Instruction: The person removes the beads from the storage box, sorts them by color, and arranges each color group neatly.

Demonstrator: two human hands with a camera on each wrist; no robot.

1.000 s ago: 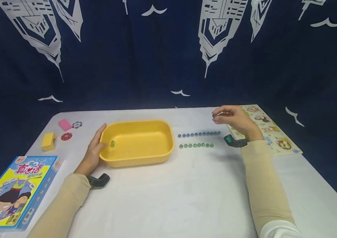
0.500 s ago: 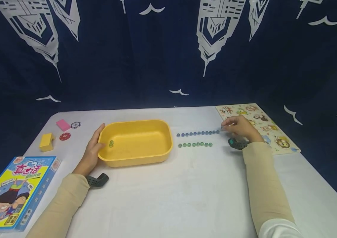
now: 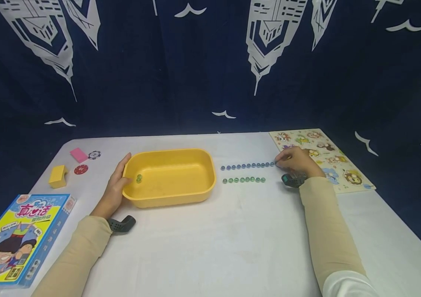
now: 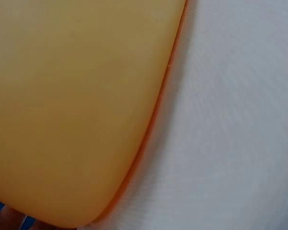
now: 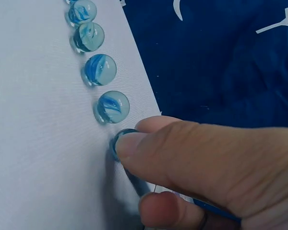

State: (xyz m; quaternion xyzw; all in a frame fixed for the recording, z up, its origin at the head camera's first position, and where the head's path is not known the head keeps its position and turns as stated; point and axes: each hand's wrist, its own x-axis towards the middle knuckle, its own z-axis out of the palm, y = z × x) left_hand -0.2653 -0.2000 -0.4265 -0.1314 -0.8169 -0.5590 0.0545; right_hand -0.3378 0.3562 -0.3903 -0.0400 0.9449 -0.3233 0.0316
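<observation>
A yellow plastic basin (image 3: 173, 202) stands on the white table, two green marbles (image 3: 139, 178) inside near its left end. My left hand (image 3: 114, 192) grips the basin's left end, thumb over the rim. Right of the basin runs a row of blue marbles (image 3: 248, 166), with a shorter row of green marbles (image 3: 247, 180) in front. At the right end of the blue row, my right hand (image 3: 295, 161) pinches a blue marble (image 5: 116, 146) between thumb and finger. In the right wrist view, the thumb covers much of it; it sits close after the last clear-and-blue marble (image 5: 114, 107).
An animal-picture sheet (image 3: 338, 165) lies at the back right, partly under my right hand. At left are a yellow block (image 3: 58, 176), a pink piece (image 3: 79, 155), a red chip (image 3: 81, 169), a black-and-white chip (image 3: 94, 154) and a boxed game (image 3: 21, 239). A dark curtain (image 3: 195, 74) hangs behind.
My right hand has come down from above the table, first rightward, then slightly left, bringing its marble to the end of the blue row. The left hand keeps its grip on the basin.
</observation>
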